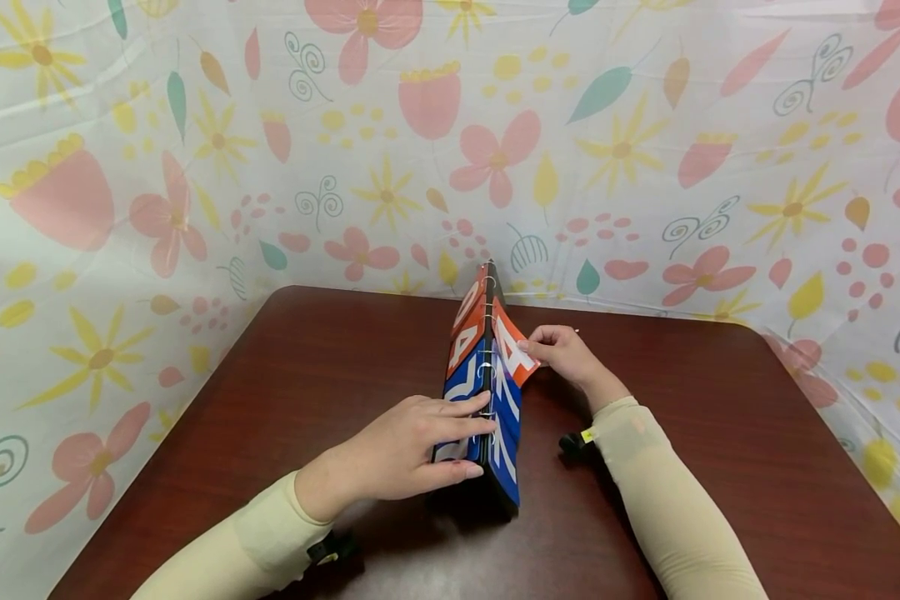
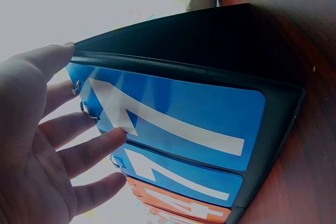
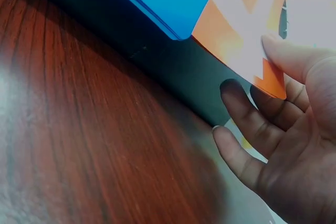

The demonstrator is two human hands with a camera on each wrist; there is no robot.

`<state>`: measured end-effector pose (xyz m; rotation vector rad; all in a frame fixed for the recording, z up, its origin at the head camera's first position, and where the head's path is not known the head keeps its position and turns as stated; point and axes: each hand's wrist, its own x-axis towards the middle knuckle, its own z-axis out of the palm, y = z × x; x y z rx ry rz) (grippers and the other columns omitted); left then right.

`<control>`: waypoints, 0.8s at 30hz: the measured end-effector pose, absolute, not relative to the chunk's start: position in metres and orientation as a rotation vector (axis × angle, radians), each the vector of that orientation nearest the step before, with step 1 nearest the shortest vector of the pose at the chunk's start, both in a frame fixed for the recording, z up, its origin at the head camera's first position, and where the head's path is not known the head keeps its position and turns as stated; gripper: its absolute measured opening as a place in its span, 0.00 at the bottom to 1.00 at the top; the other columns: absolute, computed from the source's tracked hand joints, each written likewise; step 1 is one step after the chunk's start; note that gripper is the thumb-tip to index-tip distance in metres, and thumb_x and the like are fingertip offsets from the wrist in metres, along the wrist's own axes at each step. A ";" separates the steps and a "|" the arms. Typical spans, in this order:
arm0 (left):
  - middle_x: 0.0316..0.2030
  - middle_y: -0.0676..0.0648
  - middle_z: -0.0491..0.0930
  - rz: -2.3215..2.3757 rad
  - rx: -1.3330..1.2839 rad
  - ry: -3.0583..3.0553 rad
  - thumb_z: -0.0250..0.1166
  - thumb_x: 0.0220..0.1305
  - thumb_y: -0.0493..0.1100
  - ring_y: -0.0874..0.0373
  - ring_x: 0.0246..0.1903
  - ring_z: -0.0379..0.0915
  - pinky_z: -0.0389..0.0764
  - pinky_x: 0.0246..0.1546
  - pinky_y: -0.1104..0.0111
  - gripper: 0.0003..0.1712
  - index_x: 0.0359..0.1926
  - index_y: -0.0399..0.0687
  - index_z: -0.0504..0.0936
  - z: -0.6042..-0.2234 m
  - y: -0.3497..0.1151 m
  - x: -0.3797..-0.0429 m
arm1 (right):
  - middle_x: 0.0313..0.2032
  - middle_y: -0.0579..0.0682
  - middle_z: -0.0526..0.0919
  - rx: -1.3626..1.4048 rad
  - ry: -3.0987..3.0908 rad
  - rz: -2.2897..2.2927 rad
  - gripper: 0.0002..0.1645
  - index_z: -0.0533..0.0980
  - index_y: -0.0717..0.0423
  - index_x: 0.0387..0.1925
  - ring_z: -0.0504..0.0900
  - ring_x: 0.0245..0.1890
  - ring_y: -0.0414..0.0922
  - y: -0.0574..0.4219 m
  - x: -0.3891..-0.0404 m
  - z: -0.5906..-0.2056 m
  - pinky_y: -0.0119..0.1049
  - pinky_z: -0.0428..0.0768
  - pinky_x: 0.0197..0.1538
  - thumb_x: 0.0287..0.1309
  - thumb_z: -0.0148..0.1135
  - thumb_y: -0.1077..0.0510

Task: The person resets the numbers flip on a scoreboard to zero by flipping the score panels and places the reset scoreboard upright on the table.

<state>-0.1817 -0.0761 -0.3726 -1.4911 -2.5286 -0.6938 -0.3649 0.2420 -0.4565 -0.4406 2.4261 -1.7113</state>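
Observation:
A tabletop flip scoreboard (image 1: 461, 392) stands like a tent, with ring-bound number cards along its ridge. My left hand (image 1: 427, 437) rests on its near left side, fingers nearly straight and fingertips along the ridge and rings. In the left wrist view, the left fingers (image 2: 94, 153) lie over the blue cards (image 2: 173, 114), with the thumb at the top edge. On the other side, my right hand (image 1: 566, 354) pinches the free corner of an orange card (image 1: 515, 346) bearing a white 4. That card (image 3: 226, 27) is lifted away from the black backing (image 3: 173, 72) in the right wrist view.
The scoreboard stands on a dark reddish-brown table (image 1: 330, 358). A flower-printed white curtain (image 1: 420, 183) hangs behind and along the sides. Small black devices are strapped at both wrists, below the pale sleeves (image 1: 667, 492).

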 end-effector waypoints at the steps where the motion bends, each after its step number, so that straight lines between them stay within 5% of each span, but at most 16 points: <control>1: 0.76 0.49 0.67 -0.697 -1.491 -2.530 0.59 0.74 0.61 0.59 0.73 0.67 0.77 0.67 0.54 0.29 0.70 0.59 0.77 -0.372 -0.076 -0.182 | 0.31 0.45 0.86 -0.449 2.431 -1.701 0.20 0.81 0.69 0.39 0.83 0.32 0.42 0.242 -0.365 -0.457 0.36 0.86 0.39 0.69 0.66 0.52; 14: 0.75 0.49 0.67 -0.708 -1.490 -2.521 0.60 0.73 0.61 0.59 0.73 0.67 0.76 0.68 0.55 0.29 0.70 0.59 0.77 -0.374 -0.076 -0.181 | 0.43 0.60 0.88 -0.400 2.489 -1.699 0.25 0.83 0.69 0.52 0.86 0.35 0.44 0.242 -0.363 -0.456 0.46 0.89 0.46 0.71 0.63 0.49; 24: 0.76 0.50 0.65 -0.685 -1.489 -2.551 0.57 0.75 0.63 0.58 0.74 0.66 0.76 0.68 0.54 0.30 0.71 0.61 0.75 -0.372 -0.077 -0.180 | 0.53 0.61 0.87 -0.400 2.439 -1.524 0.30 0.82 0.63 0.58 0.85 0.44 0.46 0.251 -0.363 -0.447 0.46 0.88 0.49 0.71 0.62 0.42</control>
